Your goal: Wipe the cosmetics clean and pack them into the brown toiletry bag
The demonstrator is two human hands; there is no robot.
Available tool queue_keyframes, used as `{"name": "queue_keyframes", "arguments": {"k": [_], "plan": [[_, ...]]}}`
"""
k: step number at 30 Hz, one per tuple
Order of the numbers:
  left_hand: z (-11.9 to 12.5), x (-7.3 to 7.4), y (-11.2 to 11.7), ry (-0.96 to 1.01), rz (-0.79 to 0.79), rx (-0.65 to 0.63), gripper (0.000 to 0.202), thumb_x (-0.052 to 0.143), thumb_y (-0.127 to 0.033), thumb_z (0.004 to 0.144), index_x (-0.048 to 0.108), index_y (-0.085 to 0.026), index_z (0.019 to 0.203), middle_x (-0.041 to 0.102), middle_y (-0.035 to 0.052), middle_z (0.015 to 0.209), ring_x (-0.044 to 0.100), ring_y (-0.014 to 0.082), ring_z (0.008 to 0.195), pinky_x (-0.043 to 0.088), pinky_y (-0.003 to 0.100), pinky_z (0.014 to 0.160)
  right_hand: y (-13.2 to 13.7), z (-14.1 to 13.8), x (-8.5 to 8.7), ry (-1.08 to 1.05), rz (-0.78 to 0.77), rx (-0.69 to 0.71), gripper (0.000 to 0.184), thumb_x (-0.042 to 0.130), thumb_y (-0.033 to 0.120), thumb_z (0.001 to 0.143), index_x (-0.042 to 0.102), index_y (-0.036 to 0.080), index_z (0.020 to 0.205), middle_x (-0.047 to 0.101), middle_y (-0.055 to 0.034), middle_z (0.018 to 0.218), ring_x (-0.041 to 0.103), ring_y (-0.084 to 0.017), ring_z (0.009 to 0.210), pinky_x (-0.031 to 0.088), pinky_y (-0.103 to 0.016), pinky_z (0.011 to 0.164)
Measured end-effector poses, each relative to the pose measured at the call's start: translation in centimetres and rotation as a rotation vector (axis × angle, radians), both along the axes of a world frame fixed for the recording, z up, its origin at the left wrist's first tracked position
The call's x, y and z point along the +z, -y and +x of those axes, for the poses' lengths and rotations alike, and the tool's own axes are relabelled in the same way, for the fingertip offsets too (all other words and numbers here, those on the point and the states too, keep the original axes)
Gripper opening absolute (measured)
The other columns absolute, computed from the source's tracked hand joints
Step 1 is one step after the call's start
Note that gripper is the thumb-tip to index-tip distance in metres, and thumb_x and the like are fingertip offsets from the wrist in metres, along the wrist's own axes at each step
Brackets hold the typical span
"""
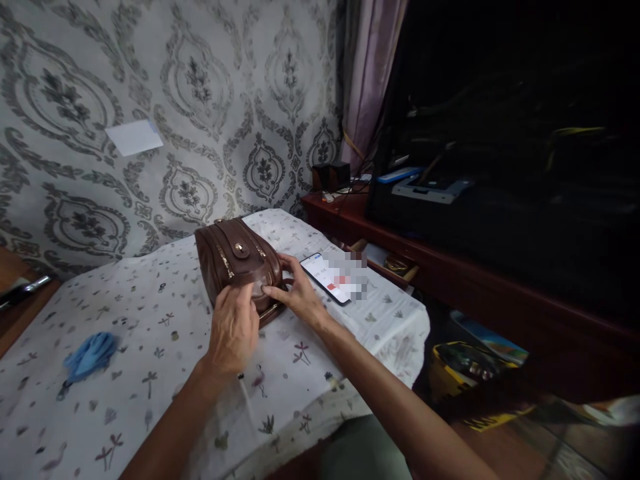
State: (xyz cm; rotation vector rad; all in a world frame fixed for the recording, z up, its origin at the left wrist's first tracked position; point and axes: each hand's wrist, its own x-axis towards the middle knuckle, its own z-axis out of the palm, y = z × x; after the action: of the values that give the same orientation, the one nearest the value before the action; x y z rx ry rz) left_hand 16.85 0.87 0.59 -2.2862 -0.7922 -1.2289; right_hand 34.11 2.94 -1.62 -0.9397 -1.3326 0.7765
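A brown leather bag (pixel 245 257) with gold zippers and a round gold clasp on its flap lies on the cloth-covered table. At its near end, my left hand (pixel 234 330) is closed against the leather with bent fingers; the fingertips are partly hidden. My right hand (pixel 300 293) grips the bag's right near corner, thumb on the near face and fingers round the side. Just right of the bag lies a phone (pixel 320 277) with a lit white screen, partly blurred out. A crumpled blue cloth (pixel 91 355) rests on the left, apart from both hands.
A white patterned tablecloth (pixel 165 347) covers the table, which meets a wallpapered wall. On the right stand a dark red cabinet (pixel 480 273) with a partly open drawer (pixel 393 263) and a large dark screen (pixel 510 120). A yellow-and-black bag (pixel 463 363) sits low beside the table.
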Motion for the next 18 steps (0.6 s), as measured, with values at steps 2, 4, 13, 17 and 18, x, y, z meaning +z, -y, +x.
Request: {"name": "queue_keyframes", "arguments": {"k": [2,4,13,17,18], "plan": [[0.2,0.7,0.4,0.037,-0.059,-0.027,0.057,0.046,-0.010,0.097,0.031,-0.015,0.151,0.069,0.0159,0.121,0.066,0.0244,0.111,0.050,0.040,0.097,0.0,-0.1,-0.1,0.026,0.010,-0.015,0.075,0.081,0.052,0.073,0.047,0.025,0.133,0.056,-0.0120,0.136,0.055,-0.027,0.124,0.050,-0.042,0.097],[0.4,1.4,0.8,0.084,-0.142,-0.057,0.055,0.046,-0.013,0.098,0.031,-0.017,0.150,0.067,0.0153,0.124,0.065,0.0238,0.114,0.052,0.039,0.097,-0.1,-0.1,-0.2,0.051,0.022,-0.039,0.075,0.080,0.054,0.074,0.046,0.025,0.134,0.056,-0.0123,0.136,0.056,-0.027,0.123,0.050,-0.043,0.098],[0.4,5.0,0.3,0.140,-0.188,0.061,0.040,0.053,-0.028,0.098,0.047,-0.020,0.137,0.066,0.0085,0.105,0.068,0.0207,0.094,0.056,0.031,0.078,-0.1,-0.2,-0.7,0.082,0.053,-0.079,0.074,0.079,0.054,0.076,0.048,0.024,0.136,0.059,-0.0116,0.134,0.057,-0.028,0.121,0.046,-0.046,0.105],[1.0,7.1,-0.4,-0.056,-0.041,0.356,0.045,0.054,-0.035,0.097,0.055,-0.019,0.139,0.063,0.0161,0.110,0.062,0.0331,0.108,0.051,0.045,0.091,-0.2,-0.3,-0.8,0.064,0.061,-0.076,0.074,0.080,0.054,0.075,0.048,0.025,0.135,0.058,-0.0110,0.134,0.056,-0.028,0.122,0.045,-0.047,0.105],[1.2,7.6,-0.7,-0.097,-0.026,0.371,0.046,0.054,-0.033,0.097,0.054,-0.019,0.141,0.060,0.0198,0.121,0.058,0.0365,0.117,0.048,0.049,0.095,-0.2,-0.3,-0.8,0.063,0.058,-0.076,0.074,0.080,0.055,0.075,0.048,0.025,0.135,0.058,-0.0112,0.135,0.055,-0.029,0.123,0.045,-0.047,0.105]]}}
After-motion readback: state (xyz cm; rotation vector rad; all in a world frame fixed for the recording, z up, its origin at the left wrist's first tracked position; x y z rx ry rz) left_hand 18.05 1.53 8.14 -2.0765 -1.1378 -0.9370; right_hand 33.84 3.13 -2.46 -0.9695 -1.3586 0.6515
